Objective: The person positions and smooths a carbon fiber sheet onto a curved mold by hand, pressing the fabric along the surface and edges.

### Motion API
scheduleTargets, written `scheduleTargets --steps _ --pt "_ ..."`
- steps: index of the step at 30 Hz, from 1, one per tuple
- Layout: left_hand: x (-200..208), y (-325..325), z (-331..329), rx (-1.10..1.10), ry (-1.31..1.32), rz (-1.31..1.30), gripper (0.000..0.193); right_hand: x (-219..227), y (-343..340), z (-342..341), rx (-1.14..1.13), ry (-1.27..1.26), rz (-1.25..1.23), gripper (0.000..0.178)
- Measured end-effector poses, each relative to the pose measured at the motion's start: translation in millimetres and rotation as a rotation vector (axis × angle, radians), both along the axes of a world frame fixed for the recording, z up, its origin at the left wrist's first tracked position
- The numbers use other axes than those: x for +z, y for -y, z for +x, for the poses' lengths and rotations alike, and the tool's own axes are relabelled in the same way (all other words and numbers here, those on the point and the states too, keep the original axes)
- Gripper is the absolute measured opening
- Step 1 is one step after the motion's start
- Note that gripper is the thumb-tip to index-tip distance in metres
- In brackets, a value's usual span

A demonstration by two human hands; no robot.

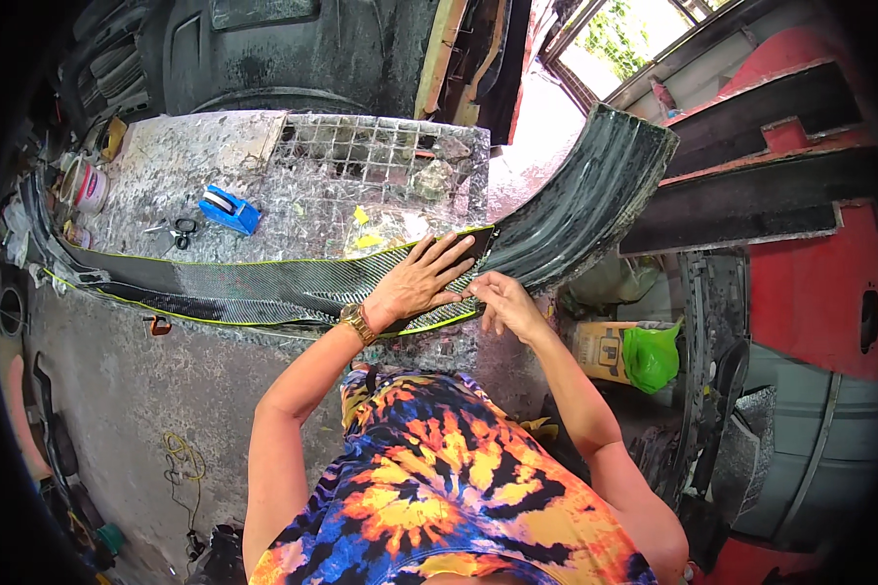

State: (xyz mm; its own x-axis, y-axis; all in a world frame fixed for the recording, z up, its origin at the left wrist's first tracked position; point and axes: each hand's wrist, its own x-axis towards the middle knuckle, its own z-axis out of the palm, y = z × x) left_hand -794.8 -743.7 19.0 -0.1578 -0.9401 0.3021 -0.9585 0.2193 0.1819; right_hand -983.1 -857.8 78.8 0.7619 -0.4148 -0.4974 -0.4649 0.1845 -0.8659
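A long strip of black carbon fibre cloth (254, 288), edged in yellow, lies along a long curved dark mould (585, 195). My left hand (421, 278) presses flat on the cloth near its right end, fingers spread, a gold watch (358, 322) on the wrist. Close beside it, my right hand (507, 304) has thumb and forefinger together at the cloth's right end, the other fingers curled. Whatever lies between those fingertips is too small to make out. Past the cloth, the bare mould sweeps up to the right.
The mould rests along the front of a worn worktable (190, 146) with a wire grid (346, 146). On it are a blue tape dispenser (230, 210), black-handled scissors (179, 232) and a white tub (86, 185). Right of me are a cardboard box (598, 349), a green bag (652, 356) and red panels (819, 302).
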Motion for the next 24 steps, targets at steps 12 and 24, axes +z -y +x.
scheduleTargets --steps 12,24 --pt "4.2 -30.2 1.2 0.027 -0.121 -0.014 0.062 -1.9 -4.0 2.7 -0.050 -0.084 -0.113 0.034" --pt "-12.0 -59.9 15.6 -0.004 -0.137 0.194 0.072 -1.3 -3.3 4.2 -0.069 -0.091 -0.121 0.033"
